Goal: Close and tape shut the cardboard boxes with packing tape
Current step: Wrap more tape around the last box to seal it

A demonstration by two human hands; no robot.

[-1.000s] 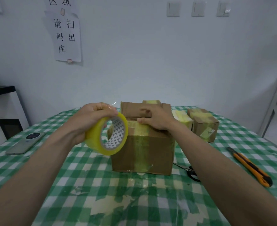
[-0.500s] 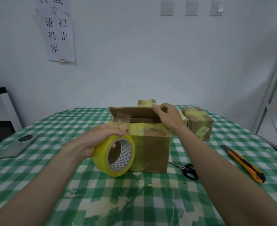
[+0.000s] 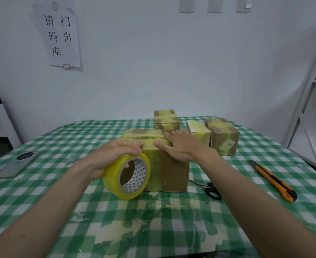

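Right hand point(image 3: 183, 147) flat, fingers point(image 3: 169, 135) spread on cardboard box point(image 3: 169, 170) flaps — holds them closed. Left hand point(image 3: 109, 157) grips tape roll point(image 3: 127, 176) beside box front, fingers curled over rim — ready for seam.

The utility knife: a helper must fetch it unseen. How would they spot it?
On the green checked tablecloth, look right of the large cardboard box, past the black-handled scissors. The utility knife lies alone there, long, slim, orange and black.
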